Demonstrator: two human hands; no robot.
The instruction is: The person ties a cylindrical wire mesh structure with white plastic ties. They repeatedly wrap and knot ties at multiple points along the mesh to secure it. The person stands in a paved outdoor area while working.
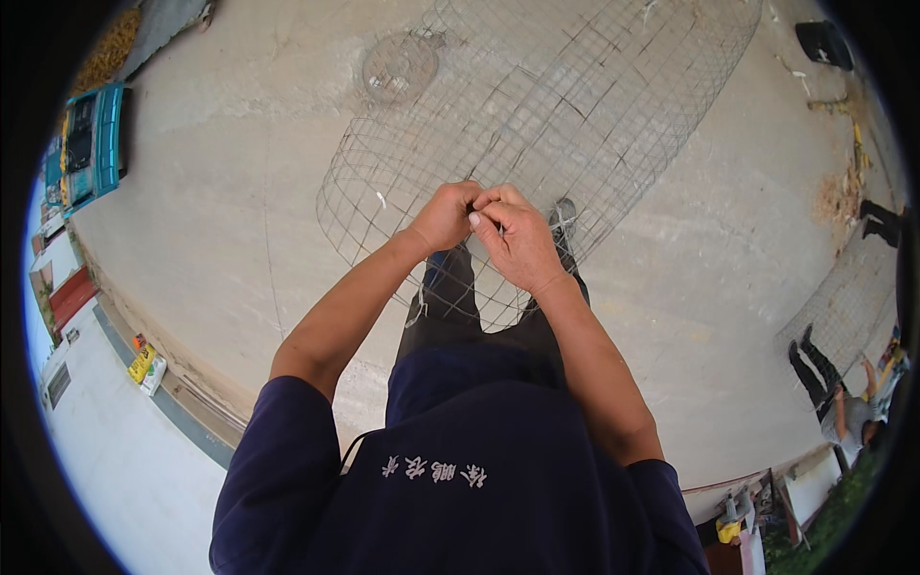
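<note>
A rolled length of wire mesh [503, 129] lies across the concrete in front of me, its near end reaching over my legs. Both hands meet at this near end. My left hand [449, 213] is curled with the knuckles up, its fingertips mostly hidden. Against it is my right hand [519, 233], thumb and fingers bent together around something dark and small that I cannot make out. Whether either hand grips a mesh wire is hidden by the fingers. Pale strands of tie material [419, 307] hang on the mesh near my left leg, and more lie by my right shoe [565, 219].
A round manhole cover [399, 68] lies beyond the mesh. At far left stands a blue vehicle [93, 147]. On the right, a person [848, 417] is beside another wire mesh [837, 295], with another person's legs [880, 223] farther up. A black bucket [824, 44] stands at upper right.
</note>
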